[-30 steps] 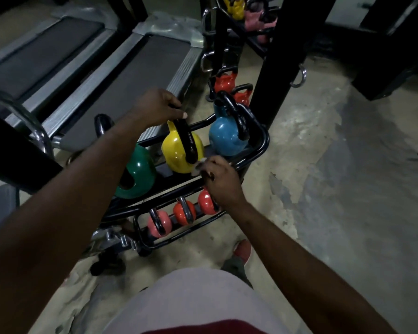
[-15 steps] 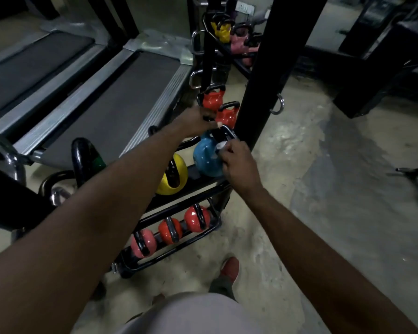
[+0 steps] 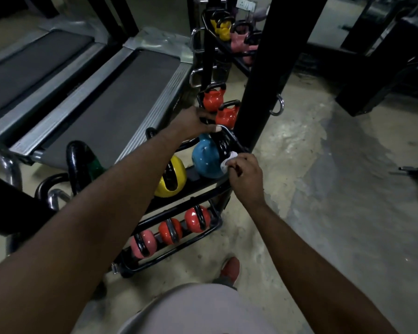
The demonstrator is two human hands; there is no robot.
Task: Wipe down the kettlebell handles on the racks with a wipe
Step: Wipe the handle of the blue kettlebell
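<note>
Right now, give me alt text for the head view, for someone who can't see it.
The right hand holds a crumpled white wipe against the black handle of the blue kettlebell on the upper tier of the black metal rack, while the left hand grips the handle's top. A yellow kettlebell sits beside it; three red and pink kettlebells line the lower tier.

White wipe (image 3: 228, 160), blue kettlebell (image 3: 204, 159), yellow kettlebell (image 3: 172, 180), black handles, red shoe (image 3: 231, 267).

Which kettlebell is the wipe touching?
The blue kettlebell, beside the yellow kettlebell; the right hand holds the white wipe against its handle.
</note>
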